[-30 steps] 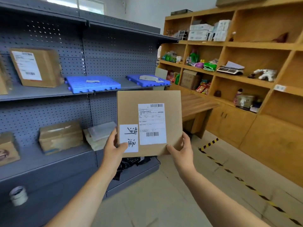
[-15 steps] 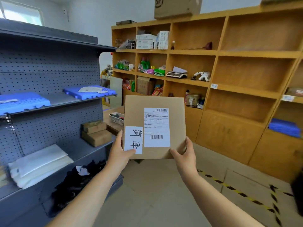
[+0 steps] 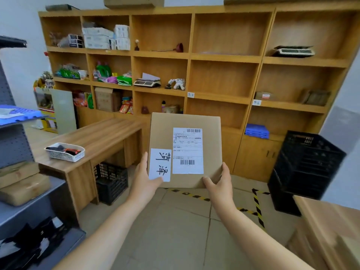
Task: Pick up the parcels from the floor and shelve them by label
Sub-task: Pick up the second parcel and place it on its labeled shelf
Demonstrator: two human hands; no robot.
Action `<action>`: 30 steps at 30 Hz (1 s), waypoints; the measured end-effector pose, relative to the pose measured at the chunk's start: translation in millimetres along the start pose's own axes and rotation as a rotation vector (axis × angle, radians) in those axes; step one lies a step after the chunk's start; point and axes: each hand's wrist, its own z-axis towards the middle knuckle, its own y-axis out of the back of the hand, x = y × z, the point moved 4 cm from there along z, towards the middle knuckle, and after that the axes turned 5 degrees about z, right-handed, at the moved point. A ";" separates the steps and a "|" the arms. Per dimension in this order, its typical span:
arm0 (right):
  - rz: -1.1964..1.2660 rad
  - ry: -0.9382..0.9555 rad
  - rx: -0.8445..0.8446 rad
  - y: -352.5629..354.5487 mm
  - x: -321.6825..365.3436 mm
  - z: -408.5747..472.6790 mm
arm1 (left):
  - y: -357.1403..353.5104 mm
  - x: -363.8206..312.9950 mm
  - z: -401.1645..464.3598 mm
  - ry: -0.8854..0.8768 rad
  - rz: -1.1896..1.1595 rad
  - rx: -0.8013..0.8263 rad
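I hold a flat brown cardboard parcel [image 3: 161, 133] upright in front of me, its face towards the camera. It carries a white shipping label with barcodes and a smaller white tag with two handwritten characters. My left hand [image 3: 143, 180] grips its lower left corner, thumb on the tag. My right hand [image 3: 219, 185] grips the lower right corner. Behind the parcel stands a large wooden shelving unit [image 3: 224, 57] with small white labels [image 3: 191, 94] on two shelf edges.
A wooden desk [image 3: 103, 137] with a white basket [image 3: 65, 152] stands left of centre, a black crate [image 3: 111, 182] beneath it. Grey metal racking [image 3: 17, 201] with parcels is at far left. Stacked black crates [image 3: 303, 166] stand right. Yellow-black tape marks the floor [image 3: 257, 203].
The view has swung right, from the grey racking to the wooden shelving and desk. The parcel stays upright in both hands, held the same way.
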 end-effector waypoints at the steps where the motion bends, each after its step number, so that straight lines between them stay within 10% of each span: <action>1: -0.006 -0.001 -0.018 8.2 -2.3 6.6 | -12.9 -2.1 6.8 -0.010 0.004 0.016; 30: -0.291 -0.057 -0.441 58.5 -59.9 286.1 | -271.5 -11.5 301.5 -0.268 -0.043 0.539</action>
